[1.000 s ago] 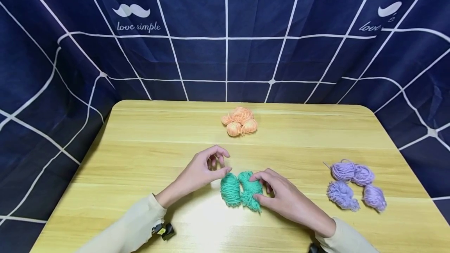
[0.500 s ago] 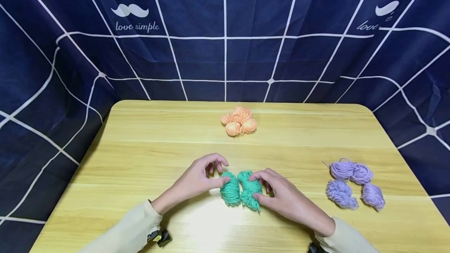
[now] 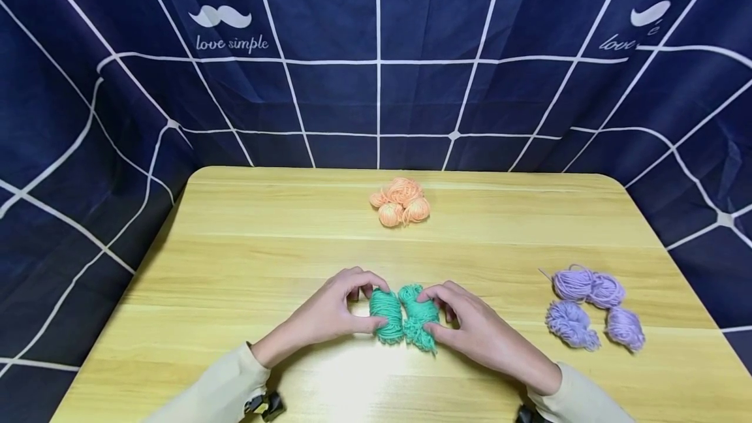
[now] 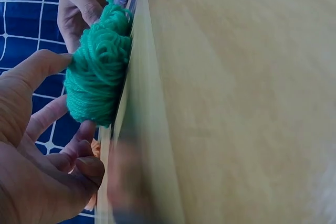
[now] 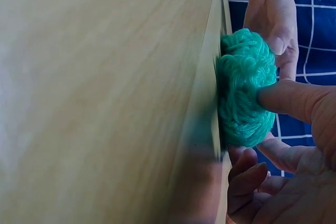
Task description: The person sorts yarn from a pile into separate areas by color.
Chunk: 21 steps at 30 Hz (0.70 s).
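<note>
Two green yarn balls lie side by side on the wooden table, near its front middle. My left hand [image 3: 337,309] grips the left green yarn ball [image 3: 386,315], thumb on the near side and fingertips at the far edge. In the left wrist view its thumb [image 4: 50,65] presses the ball's side, other fingers curling beneath. My right hand [image 3: 472,325] holds the right green yarn ball [image 3: 420,315], a looser, lumpier bundle, between thumb and fingers. The right wrist view shows that thumb [image 5: 291,98] against the looped strands [image 5: 247,93].
A cluster of orange yarn balls [image 3: 402,201] sits at the table's back middle. Several purple yarn balls [image 3: 572,284] are grouped at the right. Behind the wooden table [image 3: 247,227] hangs a dark blue curtain [image 3: 329,103] with white grid lines.
My left hand has come down from above the left green yarn ball and closed its thumb and fingers around it. The right hand stays put on its ball.
</note>
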Each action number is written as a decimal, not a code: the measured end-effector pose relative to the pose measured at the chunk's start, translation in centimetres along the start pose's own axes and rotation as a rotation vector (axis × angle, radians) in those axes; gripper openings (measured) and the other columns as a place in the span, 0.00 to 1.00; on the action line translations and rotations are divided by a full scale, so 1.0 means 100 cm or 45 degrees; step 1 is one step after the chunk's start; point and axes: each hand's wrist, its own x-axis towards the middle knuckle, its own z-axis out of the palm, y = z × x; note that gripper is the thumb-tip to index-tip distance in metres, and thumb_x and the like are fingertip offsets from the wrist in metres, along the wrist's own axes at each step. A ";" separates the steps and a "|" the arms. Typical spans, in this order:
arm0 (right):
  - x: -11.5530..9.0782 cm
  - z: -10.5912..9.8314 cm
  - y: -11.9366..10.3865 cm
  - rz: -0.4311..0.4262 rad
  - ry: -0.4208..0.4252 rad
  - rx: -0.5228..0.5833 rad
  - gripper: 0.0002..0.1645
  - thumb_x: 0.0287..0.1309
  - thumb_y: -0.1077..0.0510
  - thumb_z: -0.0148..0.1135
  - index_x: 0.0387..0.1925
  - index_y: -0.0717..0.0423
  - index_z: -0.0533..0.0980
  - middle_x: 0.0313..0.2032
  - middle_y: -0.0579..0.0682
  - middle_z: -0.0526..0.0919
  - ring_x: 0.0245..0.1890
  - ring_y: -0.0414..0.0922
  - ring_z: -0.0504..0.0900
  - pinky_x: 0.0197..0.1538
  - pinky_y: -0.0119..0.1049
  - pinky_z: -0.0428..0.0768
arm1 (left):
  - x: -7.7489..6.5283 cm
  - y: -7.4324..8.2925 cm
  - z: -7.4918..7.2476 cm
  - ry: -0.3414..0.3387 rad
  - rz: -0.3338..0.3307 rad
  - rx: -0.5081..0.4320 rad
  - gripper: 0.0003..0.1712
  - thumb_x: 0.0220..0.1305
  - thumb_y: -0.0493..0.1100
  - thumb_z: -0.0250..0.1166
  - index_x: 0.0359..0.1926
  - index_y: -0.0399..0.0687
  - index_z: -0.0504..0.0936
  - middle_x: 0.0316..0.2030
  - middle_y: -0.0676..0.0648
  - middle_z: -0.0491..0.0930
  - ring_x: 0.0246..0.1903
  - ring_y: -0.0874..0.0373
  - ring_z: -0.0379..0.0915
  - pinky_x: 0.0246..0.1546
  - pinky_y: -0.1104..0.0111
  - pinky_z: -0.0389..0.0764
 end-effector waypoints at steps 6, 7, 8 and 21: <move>0.000 0.000 0.000 -0.005 0.001 -0.008 0.18 0.69 0.53 0.76 0.57 0.44 0.81 0.39 0.39 0.75 0.37 0.40 0.74 0.38 0.35 0.75 | -0.001 0.001 0.001 -0.021 -0.057 0.019 0.22 0.58 0.46 0.82 0.52 0.56 0.86 0.40 0.56 0.80 0.41 0.52 0.74 0.45 0.62 0.76; 0.000 0.000 0.000 -0.007 0.003 -0.010 0.18 0.69 0.53 0.76 0.57 0.44 0.81 0.39 0.39 0.75 0.37 0.40 0.74 0.39 0.35 0.76 | -0.001 0.001 0.002 -0.020 -0.072 0.019 0.21 0.58 0.44 0.82 0.52 0.56 0.86 0.40 0.56 0.80 0.40 0.53 0.74 0.45 0.62 0.76; 0.000 0.000 0.000 -0.009 0.005 -0.011 0.18 0.69 0.53 0.76 0.57 0.44 0.81 0.39 0.39 0.75 0.37 0.40 0.74 0.39 0.35 0.76 | -0.001 0.002 0.002 -0.017 -0.091 0.022 0.21 0.57 0.43 0.81 0.51 0.56 0.86 0.39 0.57 0.80 0.40 0.53 0.74 0.45 0.63 0.76; 0.000 0.000 0.001 -0.015 0.007 -0.004 0.18 0.69 0.54 0.76 0.57 0.45 0.82 0.39 0.39 0.76 0.36 0.39 0.75 0.38 0.35 0.77 | 0.000 0.004 0.006 0.060 -0.209 -0.046 0.14 0.57 0.31 0.75 0.41 0.52 0.85 0.29 0.53 0.78 0.30 0.59 0.72 0.33 0.70 0.75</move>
